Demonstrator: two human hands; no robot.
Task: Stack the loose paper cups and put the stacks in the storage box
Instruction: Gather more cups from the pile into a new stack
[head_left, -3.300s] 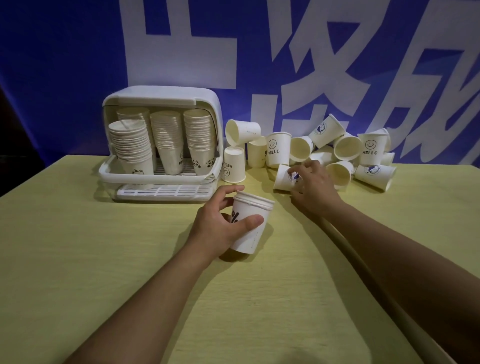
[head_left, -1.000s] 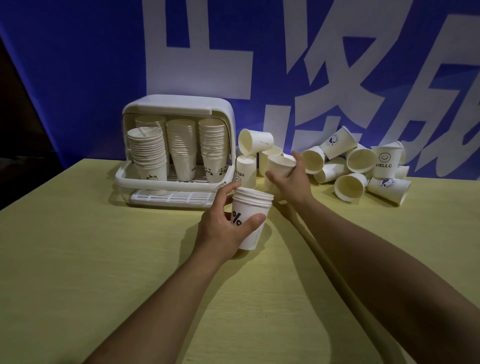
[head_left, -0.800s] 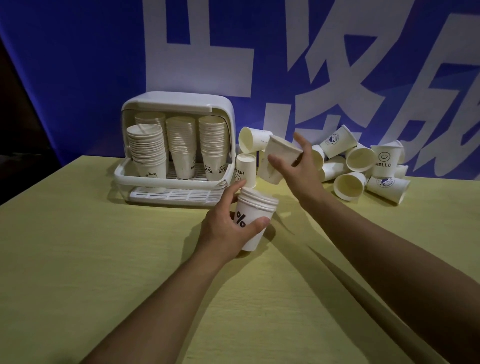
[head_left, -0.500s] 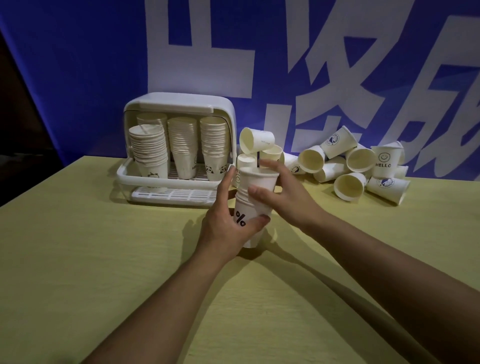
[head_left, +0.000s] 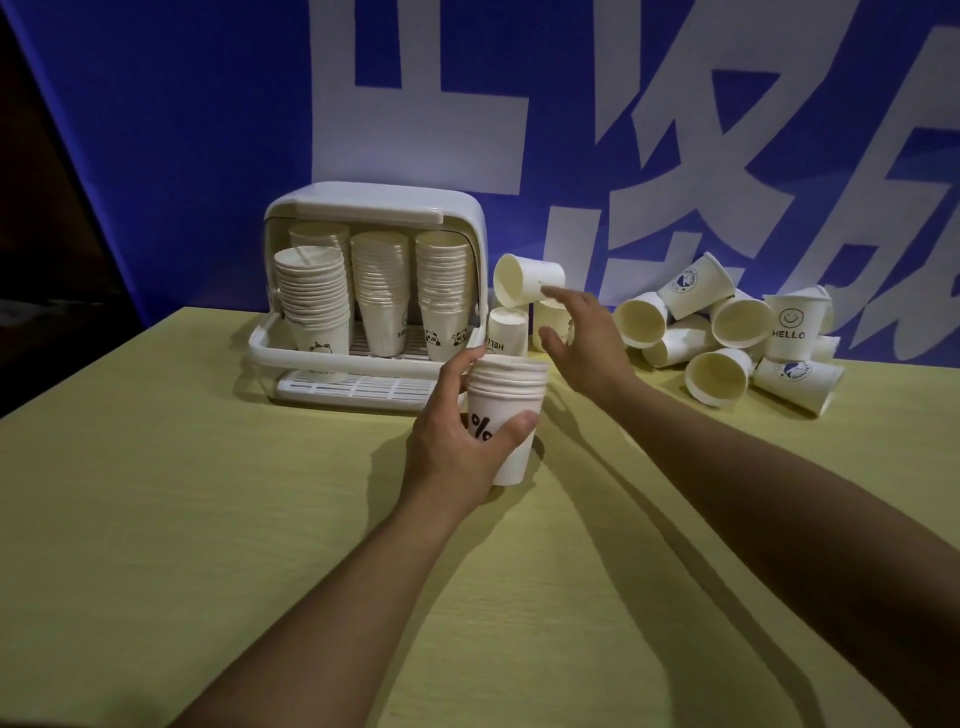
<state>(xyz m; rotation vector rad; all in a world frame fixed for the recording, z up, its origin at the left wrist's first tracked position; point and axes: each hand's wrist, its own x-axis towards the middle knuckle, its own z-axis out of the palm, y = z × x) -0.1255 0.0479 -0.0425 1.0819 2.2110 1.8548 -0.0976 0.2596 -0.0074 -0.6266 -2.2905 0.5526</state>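
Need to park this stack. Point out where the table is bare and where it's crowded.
Bare: the table left of the left hand, in front of the storage box. Crowded: the loose cups at the back right, where the right hand reaches.

arms: both bare to the frame edge, no sleeves
left hand (head_left: 457, 431): no rings or watch
right hand (head_left: 584, 343): likewise unadorned
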